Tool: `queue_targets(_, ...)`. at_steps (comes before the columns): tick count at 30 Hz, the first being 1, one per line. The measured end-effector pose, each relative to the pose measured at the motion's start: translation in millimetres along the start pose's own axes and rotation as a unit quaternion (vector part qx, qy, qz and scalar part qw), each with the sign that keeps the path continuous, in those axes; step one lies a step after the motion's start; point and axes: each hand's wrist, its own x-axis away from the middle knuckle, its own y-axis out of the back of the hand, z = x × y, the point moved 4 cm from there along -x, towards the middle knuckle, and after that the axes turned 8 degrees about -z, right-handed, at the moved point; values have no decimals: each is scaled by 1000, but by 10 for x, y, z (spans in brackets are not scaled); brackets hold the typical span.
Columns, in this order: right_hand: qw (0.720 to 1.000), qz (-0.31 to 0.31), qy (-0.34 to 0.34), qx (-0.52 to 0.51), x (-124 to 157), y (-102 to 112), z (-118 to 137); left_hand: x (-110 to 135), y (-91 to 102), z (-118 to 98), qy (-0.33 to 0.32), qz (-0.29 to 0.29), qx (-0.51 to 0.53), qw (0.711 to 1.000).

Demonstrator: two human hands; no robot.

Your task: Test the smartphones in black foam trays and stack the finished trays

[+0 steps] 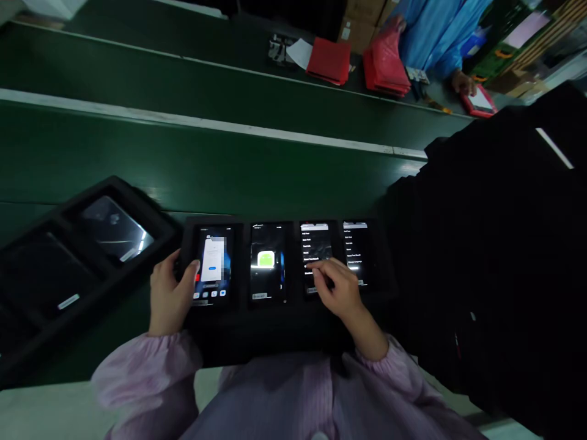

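Observation:
A black tray point(245, 308) lies before me with several lit smartphones set in its recesses. My left hand point(173, 292) grips the tray's left end, its thumb on top beside the leftmost smartphone point(213, 260), which shows a home screen with a pop-up card. The second smartphone point(267, 281) displays a green icon on black. My right hand point(338, 284) holds nothing; its index finger stretches to the third smartphone point(316, 241), at a white text menu, with the other fingers curled. Partly behind this hand is the rightmost smartphone point(355, 238), showing a similar menu.
Another black tray point(114, 260) with dark-screened phones lies tilted at the left. A black pile point(481, 244) rises at the right. Across the green bench point(252, 165), a person in a blue sleeve point(440, 36) handles red pouches point(385, 67); another red stack point(328, 60) lies nearby.

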Motion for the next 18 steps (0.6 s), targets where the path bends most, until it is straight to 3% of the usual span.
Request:
queue_targets(8, 996, 2, -73, 59, -80, -36, -207, 37, 64, -151, 38, 11, 1, 999)
queue_targets(13, 992, 8, -95, 88, -116, -65, -358, 36, 75, -116, 41, 3, -8, 999)
queue_targets(18, 986, -29, -123, 104, -54, 115, -450, 46, 64, -49, 43, 0, 2, 999)
